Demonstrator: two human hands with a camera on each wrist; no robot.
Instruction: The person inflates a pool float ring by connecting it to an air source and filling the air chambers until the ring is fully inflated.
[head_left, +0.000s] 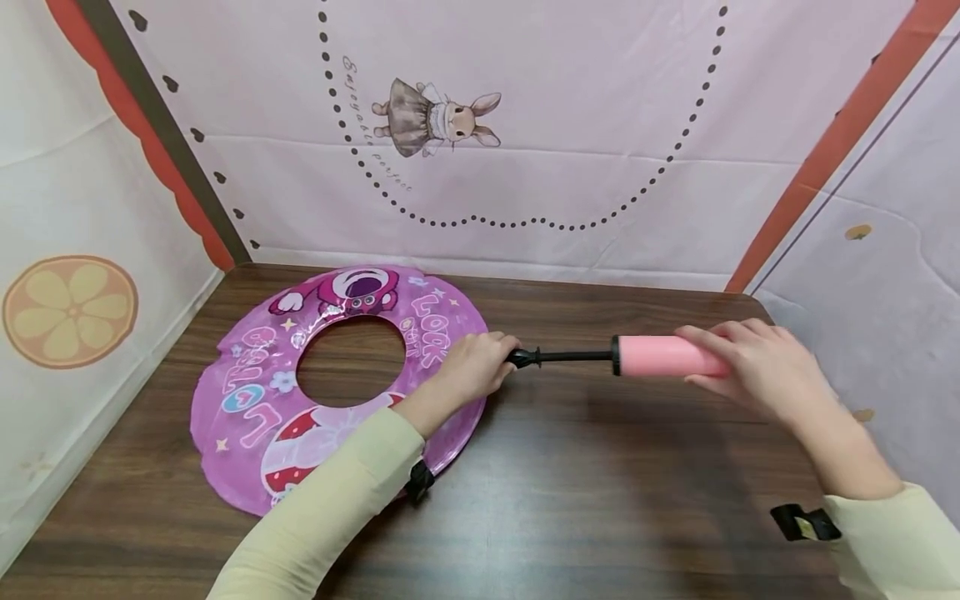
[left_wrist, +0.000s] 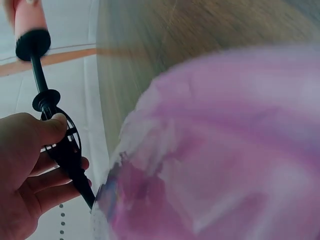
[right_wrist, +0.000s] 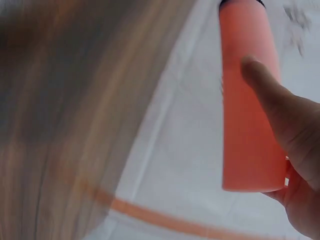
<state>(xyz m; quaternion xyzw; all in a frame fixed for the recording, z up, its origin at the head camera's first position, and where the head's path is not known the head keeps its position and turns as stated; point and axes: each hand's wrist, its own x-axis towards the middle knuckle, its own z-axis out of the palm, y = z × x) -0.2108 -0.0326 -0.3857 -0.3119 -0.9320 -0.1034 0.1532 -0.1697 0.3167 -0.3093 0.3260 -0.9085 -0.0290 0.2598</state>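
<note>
A pink hand air pump [head_left: 652, 357] is held level above the table, its black rod [head_left: 576, 356] drawn out to the left. My right hand [head_left: 765, 375] grips the pink barrel, thumb along its side in the right wrist view. My left hand [head_left: 476, 362] holds the black end piece [left_wrist: 67, 150] between thumb and fingers. That piece has open, cage-like ribs and a narrow tip that reaches the edge of the swim ring in the left wrist view. The purple printed swim ring [head_left: 213, 417] lies on the table under my left hand and forearm, its vinyl creased at the edge.
The brown wood-grain table [head_left: 570, 517] extends under both arms. Printed cloth walls enclose it, with a rabbit picture on the back wall [head_left: 570, 108] and an orange slice on the left wall [head_left: 67, 200]. Black straps [head_left: 806, 525] sit at my wrists.
</note>
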